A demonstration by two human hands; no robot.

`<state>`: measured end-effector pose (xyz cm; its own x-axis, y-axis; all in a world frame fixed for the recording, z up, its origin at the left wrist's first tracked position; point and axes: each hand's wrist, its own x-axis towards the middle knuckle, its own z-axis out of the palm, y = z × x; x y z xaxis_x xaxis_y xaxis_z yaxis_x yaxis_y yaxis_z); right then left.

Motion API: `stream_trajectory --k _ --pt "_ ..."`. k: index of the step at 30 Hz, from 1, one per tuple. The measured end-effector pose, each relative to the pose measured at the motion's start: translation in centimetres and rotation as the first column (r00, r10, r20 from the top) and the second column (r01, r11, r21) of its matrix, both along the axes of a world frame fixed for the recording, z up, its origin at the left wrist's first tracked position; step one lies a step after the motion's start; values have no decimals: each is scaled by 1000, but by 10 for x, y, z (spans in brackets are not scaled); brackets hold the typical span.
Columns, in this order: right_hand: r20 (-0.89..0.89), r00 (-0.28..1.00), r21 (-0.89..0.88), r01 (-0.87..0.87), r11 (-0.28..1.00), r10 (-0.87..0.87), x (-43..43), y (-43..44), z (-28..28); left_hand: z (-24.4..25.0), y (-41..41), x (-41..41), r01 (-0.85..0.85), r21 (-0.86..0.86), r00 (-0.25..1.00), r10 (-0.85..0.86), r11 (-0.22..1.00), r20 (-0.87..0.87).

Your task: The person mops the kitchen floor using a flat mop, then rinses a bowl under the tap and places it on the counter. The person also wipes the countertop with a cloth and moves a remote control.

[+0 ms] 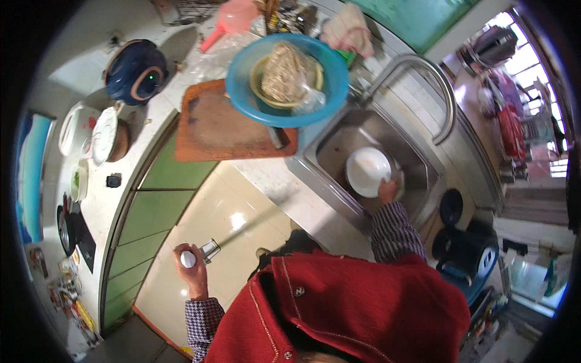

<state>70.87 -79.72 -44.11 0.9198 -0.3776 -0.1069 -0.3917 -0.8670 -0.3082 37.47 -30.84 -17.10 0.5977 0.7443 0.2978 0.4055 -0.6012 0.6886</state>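
My right hand (387, 191) grips the rim of a white bowl (366, 170) inside a stainless steel sink (337, 129); whether the bowl holds anything is unclear. Out to the left, above the tiled floor, my left hand (192, 272) is closed around a pale, round-topped handle (187, 258) with a metal part beside it; what tool it belongs to cannot be told. Left of the sink, a blue plastic basin (236, 97) contains a yellowish strainer basket (255, 81) with a plastic-wrapped bundle (283, 75). The basin partly overlaps a brown cutting board (213, 122), where a knife-like handle (275, 137) pokes out.
A curved steel faucet (447, 100) arches over the sink. A pink dipper (236, 18) and a cloth (348, 29) lie behind the basin. The left counter carries a dark blue appliance (131, 72), a white lidded pot or dish (104, 136) and a pan (65, 231). Green cabinets (150, 211) stand below.
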Motion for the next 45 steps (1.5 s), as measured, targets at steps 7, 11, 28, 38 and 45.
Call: stream_trajectory --k 7,11,28,38,45 --pt "690 608 229 -698 679 393 174 211 171 14 -7 11 16 44 998 -14 999 -56" --pt "359 923 616 -346 708 138 288 220 135 10 -7 -4 -16 68 1000 17 998 -4" --pt "-163 982 872 188 -451 94 62 152 98 -20 -31 13 94 -94 986 -106 991 -129" --pt "-243 880 885 29 -465 -407 88 33 154 -24 -39 42 128 -201 980 -155 971 -126" --pt "-179 969 661 246 709 -170 -4 -20 43 -31 -51 52 233 -203 959 -259 951 -111"
